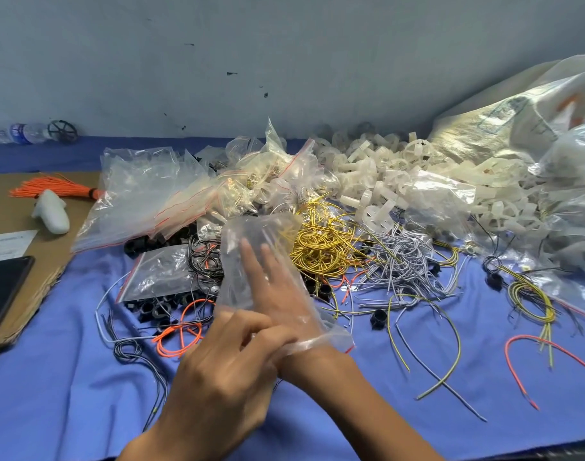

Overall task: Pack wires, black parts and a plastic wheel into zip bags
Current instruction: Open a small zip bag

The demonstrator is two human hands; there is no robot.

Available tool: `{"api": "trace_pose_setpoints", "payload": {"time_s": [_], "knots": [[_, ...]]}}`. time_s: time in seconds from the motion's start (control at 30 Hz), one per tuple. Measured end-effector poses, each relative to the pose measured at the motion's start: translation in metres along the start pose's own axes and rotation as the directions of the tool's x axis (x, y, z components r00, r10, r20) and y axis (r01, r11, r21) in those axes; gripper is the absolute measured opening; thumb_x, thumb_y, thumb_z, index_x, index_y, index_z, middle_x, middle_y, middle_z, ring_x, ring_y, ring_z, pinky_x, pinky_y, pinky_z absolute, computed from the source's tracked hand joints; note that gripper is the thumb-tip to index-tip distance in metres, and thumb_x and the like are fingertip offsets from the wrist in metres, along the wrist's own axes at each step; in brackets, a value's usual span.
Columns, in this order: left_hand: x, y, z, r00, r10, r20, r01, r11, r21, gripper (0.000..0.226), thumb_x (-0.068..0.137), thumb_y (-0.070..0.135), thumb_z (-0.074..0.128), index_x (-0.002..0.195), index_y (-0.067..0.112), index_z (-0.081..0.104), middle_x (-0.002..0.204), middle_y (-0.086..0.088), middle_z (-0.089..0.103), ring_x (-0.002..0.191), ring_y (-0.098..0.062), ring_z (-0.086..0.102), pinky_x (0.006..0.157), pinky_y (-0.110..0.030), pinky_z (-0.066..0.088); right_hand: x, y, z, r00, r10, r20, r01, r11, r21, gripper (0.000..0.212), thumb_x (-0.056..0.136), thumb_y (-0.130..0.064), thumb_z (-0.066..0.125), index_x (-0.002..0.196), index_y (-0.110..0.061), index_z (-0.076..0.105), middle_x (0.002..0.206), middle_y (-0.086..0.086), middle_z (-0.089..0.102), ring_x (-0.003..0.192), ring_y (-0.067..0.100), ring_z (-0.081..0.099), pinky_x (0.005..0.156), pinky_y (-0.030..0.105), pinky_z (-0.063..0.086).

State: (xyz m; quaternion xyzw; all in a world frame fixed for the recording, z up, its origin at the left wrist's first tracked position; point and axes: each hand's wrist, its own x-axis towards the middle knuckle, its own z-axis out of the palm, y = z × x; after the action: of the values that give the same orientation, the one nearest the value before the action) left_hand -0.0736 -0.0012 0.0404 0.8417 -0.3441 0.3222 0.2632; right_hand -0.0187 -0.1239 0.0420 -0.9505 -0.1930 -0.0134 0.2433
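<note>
We see the zip bag [237, 287] held just above the blue table [84, 410], in front of the tangled yellow wires [321, 237]. Its long axis runs from the person's wrist up and slightly left, closed end pointing away toward the heap and mouth toward the person. The right hand [277, 294] is slid inside it, fingers straight and slightly spread, and we see nothing else in the bag. The left hand [224, 371] pinches the bag's mouth at the right wrist between thumb and curled fingertips [271, 331]. To the left, a smaller flat bag [161, 271] lies on the black parts [151, 307]; we cannot tell what it holds. Behind it lies a pile of empty bags [144, 194]. At right, white plastic wheels [384, 181] spill from a large woven sack [517, 121].
</note>
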Motion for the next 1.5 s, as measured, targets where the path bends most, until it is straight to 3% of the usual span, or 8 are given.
{"api": "trace_pose_setpoints", "payload": {"time_s": [0.2, 0.37, 0.5, 0.7, 0.87, 1.0, 1.33, 1.5], "knots": [[0.004, -0.021, -0.006, 0.992, -0.078, -0.1, 0.083, 0.995, 0.047, 0.026, 0.097, 0.014, 0.051, 0.097, 0.011, 0.076, 0.097, 0.0, 0.052, 0.081, -0.023, 0.051, 0.077, -0.028, 0.042, -0.033, -0.027, -0.011, 0.983, -0.075, 0.167, 0.096, 0.988, -0.121, 0.06, 0.095, -0.01, 0.045, 0.149, 0.002, 0.023, 0.152, 0.023, 0.032, 0.13, 0.041, 0.036, 0.1, 0.041, 0.032], [0.019, -0.049, -0.031, 0.925, -0.184, -0.333, 0.262, 0.943, 0.206, 0.033, 0.091, -0.005, 0.048, 0.098, 0.009, 0.078, 0.091, -0.011, 0.057, 0.078, -0.031, 0.049, 0.075, -0.041, 0.044, -0.065, -0.018, -0.041, 0.91, -0.36, -0.205, 0.391, 0.91, 0.136, 0.024, 0.093, -0.019, 0.057, 0.116, -0.024, 0.061, 0.105, -0.004, 0.07, 0.093, 0.013, 0.064, 0.076, 0.027, 0.052], [0.032, -0.06, -0.031, 0.899, -0.251, -0.359, 0.341, 0.915, 0.215, 0.037, 0.09, -0.005, 0.049, 0.105, 0.013, 0.077, 0.097, -0.013, 0.057, 0.08, -0.037, 0.053, 0.075, -0.052, 0.046, -0.042, 0.072, -0.082, 0.93, 0.045, -0.366, -0.009, 0.995, 0.101, 0.019, 0.094, -0.017, 0.063, 0.108, -0.025, 0.072, 0.087, -0.009, 0.072, 0.071, 0.007, 0.061, 0.066, 0.026, 0.049], [0.035, -0.061, 0.003, 0.902, -0.422, -0.09, 0.431, 0.894, 0.121, 0.041, 0.079, 0.006, 0.075, 0.114, 0.027, 0.069, 0.103, 0.005, 0.053, 0.086, -0.026, 0.058, 0.076, -0.04, 0.048, 0.011, 0.216, -0.125, 0.843, 0.437, -0.314, -0.477, 0.877, -0.057, 0.028, 0.098, -0.015, 0.051, 0.121, -0.024, 0.066, 0.123, 0.006, 0.068, 0.107, 0.026, 0.064, 0.089, 0.033, 0.05], [0.035, -0.054, 0.013, 0.903, -0.418, 0.098, 0.41, 0.908, 0.088, 0.039, 0.081, 0.028, 0.076, 0.114, 0.039, 0.06, 0.104, 0.016, 0.052, 0.07, -0.017, 0.057, 0.064, -0.034, 0.051, 0.018, 0.248, -0.128, 0.857, 0.51, 0.078, -0.444, 0.806, -0.392, 0.051, 0.084, -0.001, 0.048, 0.115, -0.037, 0.066, 0.125, 0.005, 0.065, 0.101, 0.025, 0.061, 0.08, 0.028, 0.05], [0.041, -0.046, 0.012, 0.895, -0.431, 0.115, 0.422, 0.902, 0.094, 0.035, 0.082, 0.027, 0.075, 0.114, 0.036, 0.062, 0.102, 0.015, 0.053, 0.07, -0.016, 0.055, 0.062, -0.034, 0.05, 0.014, 0.251, -0.127, 0.88, 0.474, 0.042, -0.427, 0.825, -0.369, 0.029, 0.09, -0.014, 0.056, 0.113, -0.027, 0.068, 0.12, 0.003, 0.067, 0.101, 0.023, 0.06, 0.077, 0.026, 0.043], [0.041, -0.039, 0.007, 0.886, -0.447, 0.123, 0.447, 0.894, 0.027, 0.03, 0.081, 0.026, 0.077, 0.102, 0.033, 0.056, 0.091, 0.018, 0.052, 0.071, 0.003, 0.054, 0.062, -0.032, 0.044, -0.014, 0.239, -0.175, 0.87, 0.46, -0.179, -0.459, 0.887, 0.045, 0.023, 0.085, -0.035, 0.073, 0.091, -0.013, 0.074, 0.085, 0.008, 0.073, 0.076, 0.027, 0.066, 0.068, 0.035, 0.049], [0.04, -0.04, 0.008, 0.886, -0.463, 0.018, 0.463, 0.886, 0.018, 0.011, 0.084, 0.026, 0.075, 0.091, 0.032, 0.069, 0.098, 0.01, 0.051, 0.064, -0.007, 0.056, 0.06, -0.03, 0.043, -0.033, 0.241, -0.187, 0.712, 0.522, -0.469, -0.312, 0.834, 0.455, 0.021, 0.09, -0.034, 0.068, 0.095, -0.014, 0.072, 0.079, 0.007, 0.07, 0.067, 0.017, 0.058, 0.066, 0.034, 0.045]]}}
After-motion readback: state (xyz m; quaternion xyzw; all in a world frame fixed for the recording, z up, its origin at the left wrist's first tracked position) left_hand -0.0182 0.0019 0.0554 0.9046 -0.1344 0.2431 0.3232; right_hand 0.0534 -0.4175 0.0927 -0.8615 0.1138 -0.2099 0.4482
